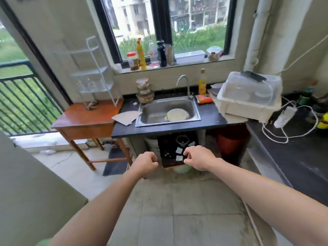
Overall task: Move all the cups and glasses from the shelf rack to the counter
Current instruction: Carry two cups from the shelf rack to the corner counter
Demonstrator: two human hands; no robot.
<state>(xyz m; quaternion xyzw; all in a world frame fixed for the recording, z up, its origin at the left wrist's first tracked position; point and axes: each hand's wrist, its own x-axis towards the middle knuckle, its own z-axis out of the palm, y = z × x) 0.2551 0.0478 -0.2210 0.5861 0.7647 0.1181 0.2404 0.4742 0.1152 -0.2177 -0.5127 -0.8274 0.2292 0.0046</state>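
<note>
A white wire shelf rack (96, 73) stands on a small brown wooden table (88, 119) at the left, beside the window. Its tiers look clear or glassy; I cannot make out separate cups or glasses on them. The dark counter (211, 116) runs from the table to the right and holds a steel sink (159, 110). My left hand (146, 163) and my right hand (198, 158) are stretched out low in front of the counter, both with fingers curled in and nothing in them. Both hands are well away from the rack.
Plates (177, 114) lie in the sink under a tap (183, 82). A white dish box with a clear lid (250, 96) sits on the counter's right. Bottles (142, 54) line the windowsill. A power strip with cable (284, 116) lies on the right counter. A grey cardboard piece (126, 117) overhangs the sink's left edge.
</note>
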